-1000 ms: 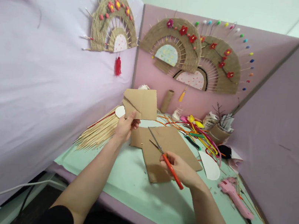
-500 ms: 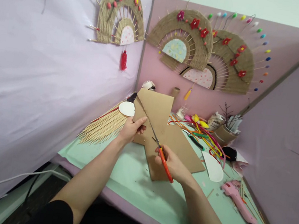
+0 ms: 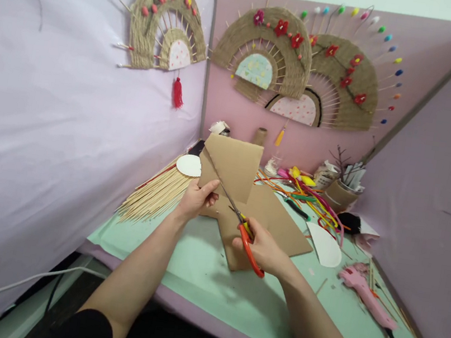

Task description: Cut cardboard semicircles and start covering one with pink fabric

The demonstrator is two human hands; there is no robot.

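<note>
- Gripping the scissors (image 3: pixel 239 223) with fingers through the orange handles, the right hand (image 3: pixel 265 248) had come up and to the left from its place low over the table (image 3: pixel 200 284) a second before.
- The blades, which a second earlier pointed at nothing and stood well apart from the raised piece, now lay along the lower left edge of the cardboard piece (image 3: pixel 232 163), with the tips up near its far left corner.
- The left hand (image 3: pixel 198 199) was clamped on the near edge of that cardboard piece, thumb on the front. It held the piece upright in the air, above the table's middle and closer to the right hand than before.
- By the look of it, the cutting had moved from lining up to blades meeting card; whether they had bitten in could not be told.
- The flat cardboard sheet (image 3: pixel 280 225) lay unmoved on the table under both hands.
- Farther left, the bundle of sticks (image 3: pixel 157 197) and the white paper half-circle (image 3: pixel 189 164) lay as before; the pink glue gun (image 3: pixel 367 298) lay to the right.
</note>
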